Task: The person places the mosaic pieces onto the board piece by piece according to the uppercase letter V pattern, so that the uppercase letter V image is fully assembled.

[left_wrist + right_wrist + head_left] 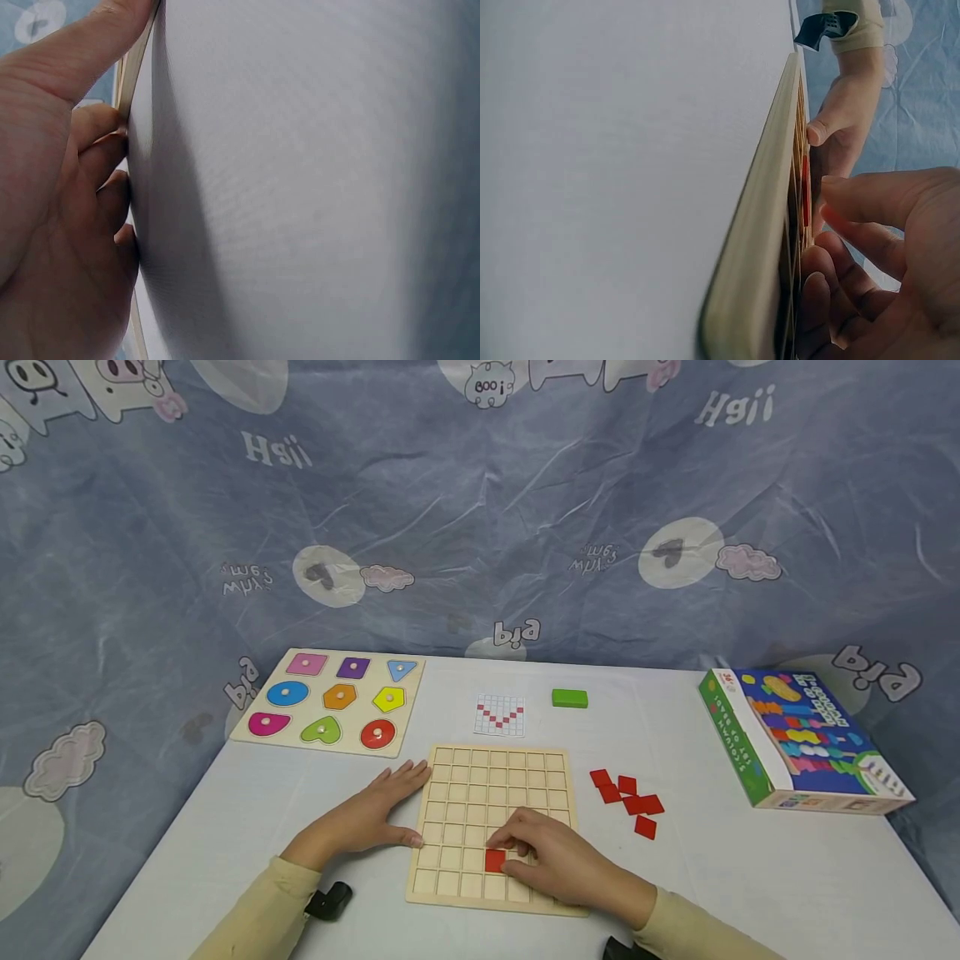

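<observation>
Okay, counts first. Red tiles: seven total. One red tile (495, 861) is on the board; six loose tiles (645, 827) lie in a loose cluster on the table (525, 935), right of the board. One grid board (450, 857), plain light wood, raised thin ribs. One shape puzzle (356, 717), nine knobbed pieces, three rows of three. One pattern card (500, 714) with seven red squares in a V. One green block (570, 698). One box (810, 739) at far right. Two hands.

The tile on the board: flat red square, plain face, lying level in a cell, fourth column from left, second row from the bottom. Right wrist view gets it nearly edge-on, just a thin red strip.

Right hand (555, 856): over the board, fingers loosely bent, thumb and index parted at the tile, not gripping it. Thumb tip is right at the tile's right side; contact can't be confirmed. Left hand (367, 814): fingers extended, thumb spread away from them, thumb and fingertips against the board's left edge, nothing grasped.

Card and block sit behind the board, puzzle back left.
</observation>
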Available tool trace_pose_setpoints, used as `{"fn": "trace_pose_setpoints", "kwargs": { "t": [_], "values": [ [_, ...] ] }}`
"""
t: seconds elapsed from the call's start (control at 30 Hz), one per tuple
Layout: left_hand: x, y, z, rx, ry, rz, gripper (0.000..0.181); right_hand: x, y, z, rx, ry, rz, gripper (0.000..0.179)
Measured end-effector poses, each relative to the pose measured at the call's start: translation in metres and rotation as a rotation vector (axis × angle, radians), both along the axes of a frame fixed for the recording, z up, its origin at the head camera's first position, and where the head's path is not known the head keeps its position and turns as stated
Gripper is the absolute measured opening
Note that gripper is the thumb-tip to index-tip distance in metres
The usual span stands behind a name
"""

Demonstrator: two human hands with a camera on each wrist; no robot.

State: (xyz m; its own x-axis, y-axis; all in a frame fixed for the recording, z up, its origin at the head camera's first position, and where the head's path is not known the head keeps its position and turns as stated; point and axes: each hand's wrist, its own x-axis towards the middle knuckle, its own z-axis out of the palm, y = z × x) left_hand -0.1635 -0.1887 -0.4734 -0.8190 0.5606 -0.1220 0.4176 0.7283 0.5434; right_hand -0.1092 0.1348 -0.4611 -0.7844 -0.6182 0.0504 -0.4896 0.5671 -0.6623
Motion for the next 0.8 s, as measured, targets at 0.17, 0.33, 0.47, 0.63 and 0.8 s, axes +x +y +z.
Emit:
{"fn": "trace_pose_setpoints", "kwargs": {
  "t": [0.17,0.33,0.47,0.63,0.8],
  "values": [
    [0.0,0.0,0.001,-0.006,-0.001,0.005,0.108,0.0,0.003,0.001,-0.026,-0.018,-0.003,0.021],
    [0.001,0.0,0.002,0.007,-0.003,-0.004,0.108,0.001,0.008,0.002,-0.05,-0.025,-0.015,0.021],
    [0.0,-0.001,0.0,0.016,0.002,-0.013,0.107,0.001,0.012,0.003,-0.061,-0.021,-0.027,0.022],
    [0.0,-0.002,0.0,0.015,0.006,-0.015,0.108,0.001,0.019,0.005,-0.082,-0.02,-0.046,0.024],
    [0.0,-0.001,0.0,0.001,0.004,-0.008,0.108,0.0,0.028,0.005,-0.1,0.02,-0.059,0.025]
  ]
}}
